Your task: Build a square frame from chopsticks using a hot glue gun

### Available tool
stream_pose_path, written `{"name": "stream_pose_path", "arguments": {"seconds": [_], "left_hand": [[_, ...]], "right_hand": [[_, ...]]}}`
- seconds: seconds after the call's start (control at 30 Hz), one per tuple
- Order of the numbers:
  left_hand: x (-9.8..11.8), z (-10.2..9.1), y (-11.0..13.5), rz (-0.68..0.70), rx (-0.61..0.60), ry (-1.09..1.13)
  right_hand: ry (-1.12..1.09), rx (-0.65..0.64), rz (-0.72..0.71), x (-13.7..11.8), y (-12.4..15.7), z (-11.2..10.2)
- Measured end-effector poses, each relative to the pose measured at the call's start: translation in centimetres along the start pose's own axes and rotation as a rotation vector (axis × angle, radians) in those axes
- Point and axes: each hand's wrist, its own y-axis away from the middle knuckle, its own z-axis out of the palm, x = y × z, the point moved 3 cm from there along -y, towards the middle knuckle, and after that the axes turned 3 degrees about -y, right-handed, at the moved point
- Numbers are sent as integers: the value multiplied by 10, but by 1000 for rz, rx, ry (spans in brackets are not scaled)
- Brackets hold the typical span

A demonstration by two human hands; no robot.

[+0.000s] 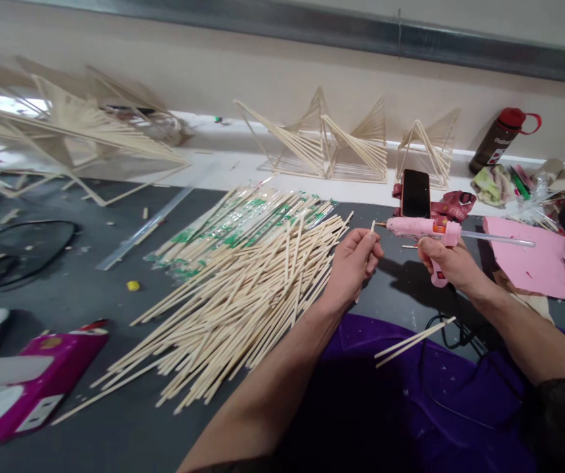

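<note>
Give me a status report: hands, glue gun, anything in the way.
Left hand pinching a stick. Right hand gripping pink glue gun, nozzle close to stick's tip. Stick pile lies left, not between.

Moderate light, soft shadow on desk [95,276] beside right hand [452,263], white glare upper left, lower centre dark, edges stretched

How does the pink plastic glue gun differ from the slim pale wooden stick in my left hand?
The pink plastic glue gun is bulky, with a handle; the slim pale wooden stick is plain and mostly hidden. The gun points left, while the stick's visible tip stands roughly upright. The right hand grips the gun; the left hand pinches the stick. Both are held, nozzle and tip close together.
</note>
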Motion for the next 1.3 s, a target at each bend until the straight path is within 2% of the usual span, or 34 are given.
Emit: {"name": "stream_pose_path", "arguments": {"seconds": [0.2, 0.5, 0.67, 0.83, 1.03, 1.3], "left_hand": [[0, 0, 0, -5, 7, -6], [0, 1, 0, -15, 13, -4], [-1, -1, -1, -14, 10, 0], [0, 0, -1, -26, -2, 4], [0, 0, 1, -36, 5, 7], [-2, 1, 0, -31, -5, 3]], "right_hand": [[-20, -33, 4, -2, 0, 4], [-69, 7, 17, -3, -1, 5], [-30, -16, 27, -2, -1, 5], [-94, 10, 6, -2, -2, 4], [-39, -7, -14, 0, -1, 4], [-34, 39, -1, -1, -1, 2]]}}
